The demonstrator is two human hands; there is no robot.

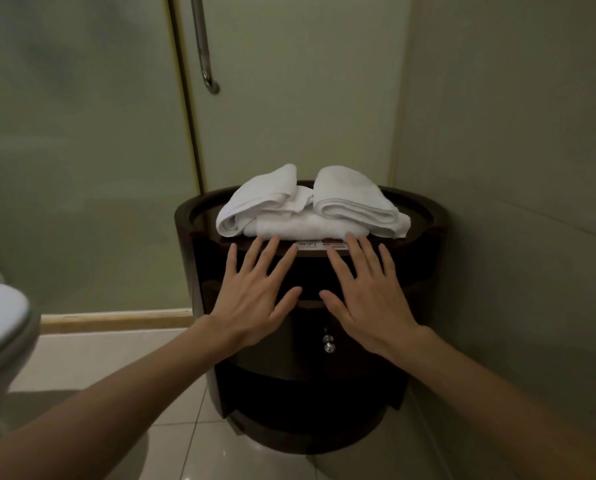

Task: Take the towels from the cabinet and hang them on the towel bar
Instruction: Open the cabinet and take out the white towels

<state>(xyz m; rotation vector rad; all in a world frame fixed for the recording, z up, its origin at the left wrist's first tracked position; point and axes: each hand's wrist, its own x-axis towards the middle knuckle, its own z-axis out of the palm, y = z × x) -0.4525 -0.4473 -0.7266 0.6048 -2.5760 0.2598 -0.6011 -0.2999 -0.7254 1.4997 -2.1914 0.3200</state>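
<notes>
**Dim bathroom corner, wide-angle view**

Light: low, soft, greenish-grey; source out of sight.
Brightest item: white towels (310, 206), folds still readable.
Shadow: dark cabinet (307, 393) front nearly black, detail lost low down.
Glare: small glints on the drawer knob (328, 344) and metal door handle (201, 46); pale sheen on floor tiles (192, 455).
Blur: toilet (2, 327) at left edge soft; frosted glass (82, 150) hazy.
Distortion: the glass edge leans and bows; frame edges stretch outward.

We see soft white terry-cloth towels (310, 209) on a dark, glossy wooden cabinet (310, 393), frosted glass (82, 150), a polished metal bar (203, 46), and perhaps glazed floor tiles (172, 403).
</notes>
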